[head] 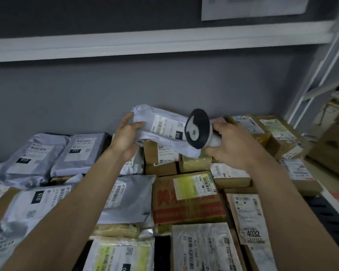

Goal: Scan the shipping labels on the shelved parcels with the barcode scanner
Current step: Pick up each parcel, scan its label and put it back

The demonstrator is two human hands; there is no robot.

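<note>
Above the packed shelf [321, 194], left hand [125, 136] gripped a soft white plastic mailer parcel [160, 126], label facing up, while right hand [230, 144] was wrapped around the grey-and-black handheld barcode scanner [199, 129] right beside it.

left grip [126, 136] clutching, right grip [232, 142] clenched, forearms extended

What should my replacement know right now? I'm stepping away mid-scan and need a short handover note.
Left hand: holds the white poly mailer lifted above the pile, label facing up.
Right hand: grips the barcode scanner, head right at that label.
Shelved parcels: lie label-up across the shelf.
Done: cannot tell which are scanned.
Left: scan this label, set the mailer down, continue through the rest.
</note>
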